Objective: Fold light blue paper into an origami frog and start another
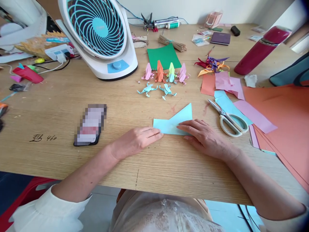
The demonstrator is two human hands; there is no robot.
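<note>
A folded light-blue paper (172,125) lies flat on the wooden table, with a slanted flap pointing up at its right end. The fingertips of my left hand (138,140) press on its lower left corner; the fingers lie flat and side by side. My right hand (205,137) rests across its right part, fingers stretched out and a little apart, the thumb at the lower edge. Neither hand is wrapped round anything. Beyond the paper stand small folded figures in pink, orange (159,72) and green, with two light-blue ones (147,89) nearer.
Scissors (229,120) lie on coloured paper strips to the right, beside large orange sheets (280,119). A phone (90,125) is at the left, a white fan (101,35) behind it. A red flask (262,51) stands at the back right, and a green sheet (163,56) lies behind the figures.
</note>
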